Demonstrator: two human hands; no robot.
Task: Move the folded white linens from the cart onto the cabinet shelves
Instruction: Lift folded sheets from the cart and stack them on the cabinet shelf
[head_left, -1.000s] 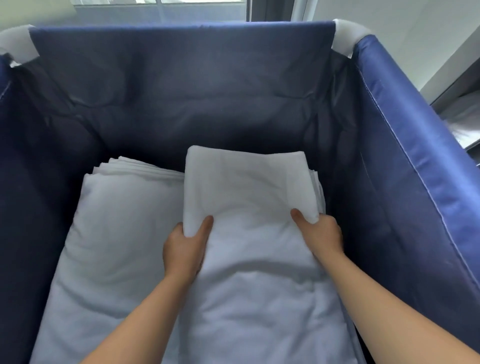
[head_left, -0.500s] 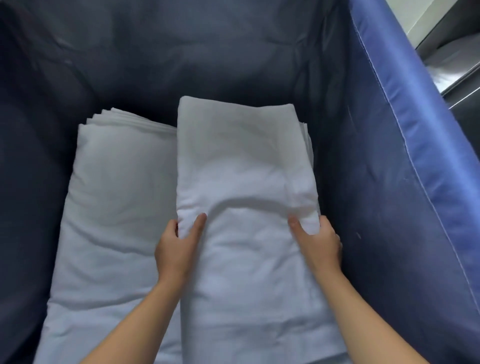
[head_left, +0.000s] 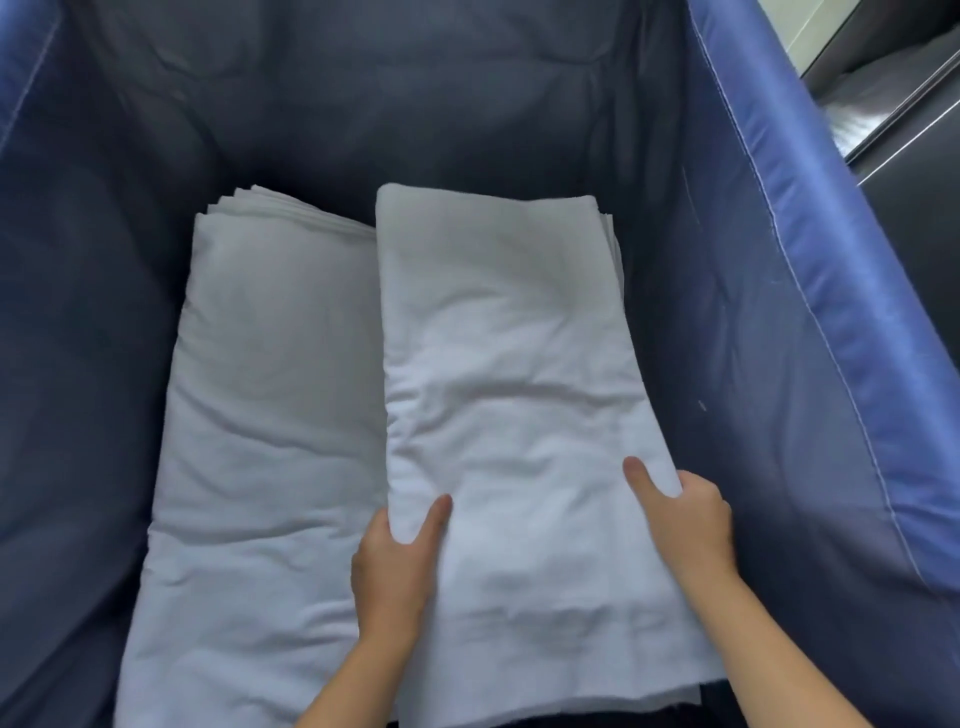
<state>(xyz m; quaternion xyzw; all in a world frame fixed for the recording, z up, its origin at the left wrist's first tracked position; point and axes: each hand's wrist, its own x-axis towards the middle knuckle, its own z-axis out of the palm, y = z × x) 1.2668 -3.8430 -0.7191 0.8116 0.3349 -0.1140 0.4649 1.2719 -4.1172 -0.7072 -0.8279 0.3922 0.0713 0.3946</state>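
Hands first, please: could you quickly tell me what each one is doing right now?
Left hand: grips the left edge of the right folded linen stack, thumb on top.
Right hand: grips the same stack's right edge, thumb on top.

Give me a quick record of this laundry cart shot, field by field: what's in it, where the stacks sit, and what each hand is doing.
container: blue fabric cart
contents: two stacks of folded white linens, side by side
left stack: untouched, lower
right stack: higher, overlaps the left stack's edge
left hand: grips the right stack's left edge, thumb on top
right hand: grips the right stack's right edge, thumb on top
cabinet shelves: not clearly in view
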